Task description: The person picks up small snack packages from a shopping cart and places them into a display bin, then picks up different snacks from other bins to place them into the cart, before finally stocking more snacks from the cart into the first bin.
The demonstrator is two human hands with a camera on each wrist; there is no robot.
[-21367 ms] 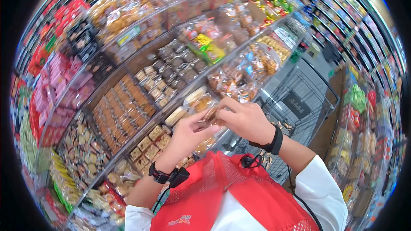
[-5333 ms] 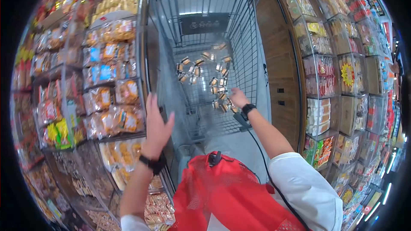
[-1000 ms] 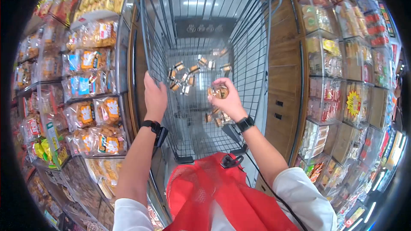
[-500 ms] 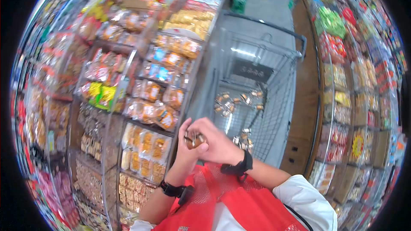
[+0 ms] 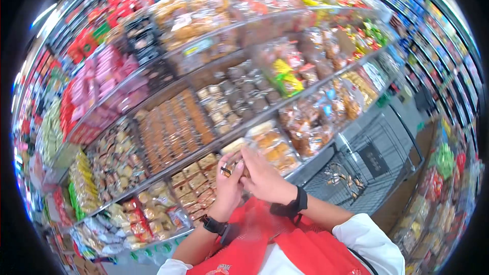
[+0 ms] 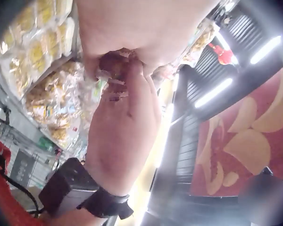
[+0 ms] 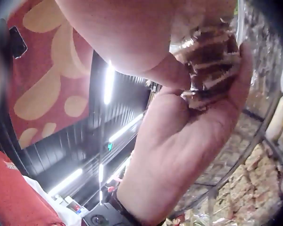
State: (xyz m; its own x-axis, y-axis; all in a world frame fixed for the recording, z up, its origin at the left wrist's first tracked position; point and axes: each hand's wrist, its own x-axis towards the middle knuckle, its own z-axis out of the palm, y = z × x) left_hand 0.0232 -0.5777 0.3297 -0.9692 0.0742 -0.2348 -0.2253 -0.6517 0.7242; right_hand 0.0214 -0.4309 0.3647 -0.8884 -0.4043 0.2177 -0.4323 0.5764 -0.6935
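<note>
In the middle of the head view, slightly below centre, a person's left hand [image 5: 229, 189] and right hand [image 5: 265, 177] meet over small brown snack pieces in shiny clear wrappers [image 7: 212, 63], which lie between the two palms. The right wrist view shows the left grip curled round the wrapped snacks, its thumb on one side and a finger along the other. The right grip lies against them and touches the left; whether its fingers pinch anything I cannot tell, because the hands overlap.

Just beyond the hands stand golden-yellow pastries in clear packs [image 5: 277, 145], and just left of them is a bin of pale, square, wrapped pieces [image 5: 196, 188]. Farther up and left lie rows of long orange-brown bars [image 5: 173, 130]. Dark brown wrapped squares [image 5: 252, 91] fill a bin near the upper centre, while glossy pink packets [image 5: 104, 74] are heaped at the upper left.

At the right of the head view is a grey wire shopping cart [image 5: 395, 137] with a dark panel; a loose cluster of small brown-and-white packs [image 5: 342, 179] lies inside. The person wears a red vest [image 5: 260, 247] over white sleeves [image 5: 367, 239], with black bands on both wrists. A red banner with tan rounded shapes [image 6: 245, 136] hangs at the right of the left wrist view, near bright ceiling tubes [image 6: 213, 92].
</note>
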